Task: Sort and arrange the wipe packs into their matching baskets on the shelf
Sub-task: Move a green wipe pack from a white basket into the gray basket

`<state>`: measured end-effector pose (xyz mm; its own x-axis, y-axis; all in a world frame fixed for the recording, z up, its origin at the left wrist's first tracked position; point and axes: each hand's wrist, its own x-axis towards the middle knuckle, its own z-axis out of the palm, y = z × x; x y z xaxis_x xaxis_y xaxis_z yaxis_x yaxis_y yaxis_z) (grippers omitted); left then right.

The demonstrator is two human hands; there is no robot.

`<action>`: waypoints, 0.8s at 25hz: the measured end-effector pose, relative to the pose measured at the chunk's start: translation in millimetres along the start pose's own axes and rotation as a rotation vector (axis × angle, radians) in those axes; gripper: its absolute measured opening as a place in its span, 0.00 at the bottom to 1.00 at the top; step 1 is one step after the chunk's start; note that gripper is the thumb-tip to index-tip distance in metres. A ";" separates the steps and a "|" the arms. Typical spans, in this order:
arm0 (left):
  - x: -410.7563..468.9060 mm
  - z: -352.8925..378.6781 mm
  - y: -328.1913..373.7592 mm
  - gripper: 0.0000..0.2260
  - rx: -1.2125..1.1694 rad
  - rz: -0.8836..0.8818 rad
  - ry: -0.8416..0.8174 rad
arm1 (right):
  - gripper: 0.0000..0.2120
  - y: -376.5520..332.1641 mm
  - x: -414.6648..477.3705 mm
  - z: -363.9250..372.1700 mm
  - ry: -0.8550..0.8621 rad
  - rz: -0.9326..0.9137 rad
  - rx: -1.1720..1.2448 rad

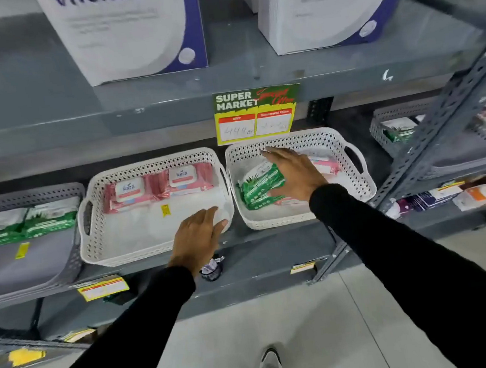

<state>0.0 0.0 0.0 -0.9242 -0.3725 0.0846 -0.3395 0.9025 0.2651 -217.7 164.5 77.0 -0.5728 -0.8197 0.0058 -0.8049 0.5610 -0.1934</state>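
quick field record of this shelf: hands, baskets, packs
left hand: on front rim of left white basket
right hand: spread over green pack in right white basket
left white basket: two pink packs at back
right white basket: green and pink mixed
grey basket: green packs

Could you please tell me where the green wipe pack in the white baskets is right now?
The green wipe pack lies in the right white basket, towards its left side, under the right hand and beside pink packs.
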 end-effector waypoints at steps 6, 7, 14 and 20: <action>-7.2 17.5 2.3 0.13 0.151 -0.027 0.050 | 0.52 17.2 51.2 16.8 -0.254 -0.074 0.013; -6.3 18.0 1.4 0.11 0.148 -0.033 0.058 | 0.51 21.1 51.3 22.3 -0.271 -0.076 0.009; -3.4 16.1 -4.7 0.10 -0.010 0.018 0.153 | 0.42 10.1 39.2 16.7 0.040 0.064 0.313; -28.3 -38.3 -92.3 0.16 -0.026 -0.135 0.368 | 0.37 -113.6 51.5 8.3 0.141 -0.073 0.473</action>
<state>64.2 -81.1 9.9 -0.7454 -0.5448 0.3843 -0.4451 0.8358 0.3216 -154.5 57.6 91.1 -0.5594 -0.8128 0.1624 -0.7035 0.3620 -0.6116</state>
